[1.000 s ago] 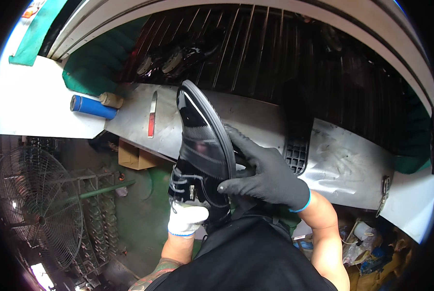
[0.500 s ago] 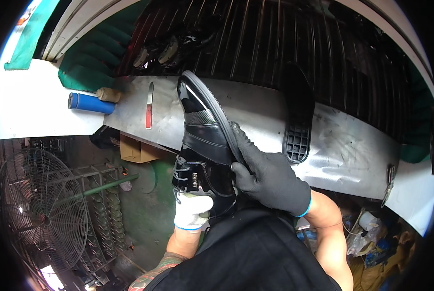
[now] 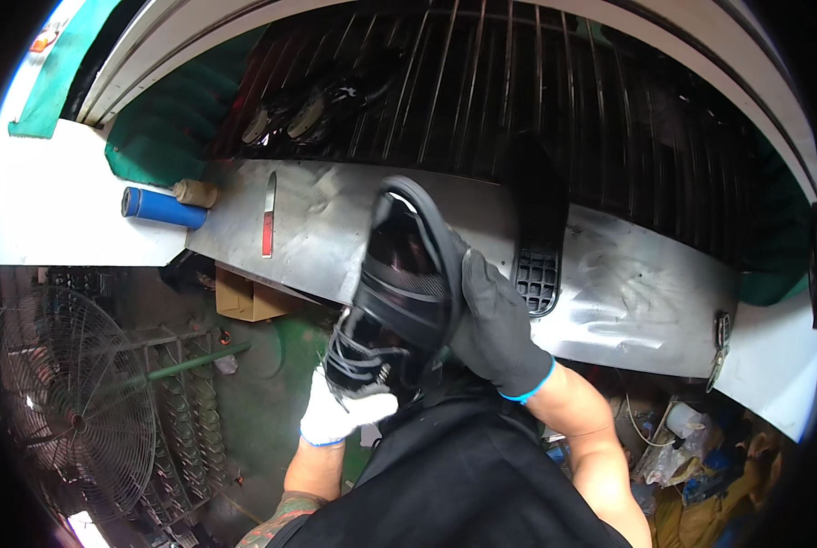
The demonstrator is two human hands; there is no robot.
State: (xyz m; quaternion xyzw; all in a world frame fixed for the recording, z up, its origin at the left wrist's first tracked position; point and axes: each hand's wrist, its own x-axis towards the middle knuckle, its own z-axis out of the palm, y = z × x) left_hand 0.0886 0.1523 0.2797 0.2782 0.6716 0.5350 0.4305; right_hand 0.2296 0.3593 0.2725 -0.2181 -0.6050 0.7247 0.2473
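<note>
A black lace-up shoe point(image 3: 395, 310) is tilted upright in front of me, toe pointing away, its laces facing left. My left hand point(image 3: 342, 411), in a white glove, is closed around the heel end. My right hand point(image 3: 498, 329), in a dark grey glove, presses along the right side of the shoe, against the edge of its black sole point(image 3: 445, 233); part of its fingers is hidden behind the shoe. To the right, a loose black sole point(image 3: 538, 281) with a gridded heel lies across the metal ledge point(image 3: 646, 283) and the dark slats.
A red-handled knife point(image 3: 268, 219) lies on the ledge's left part, near a blue roll point(image 3: 163, 207) and a tan roll point(image 3: 195, 193). Dark shoes point(image 3: 310, 114) rest on the slatted rollers point(image 3: 600, 119). A large fan point(image 3: 75, 416) stands lower left, near a cardboard box point(image 3: 244, 297).
The shoe has turned so its upper shows more, and its toe has come nearer to me. My right hand has slid up along the sole, its fingers straighter.
</note>
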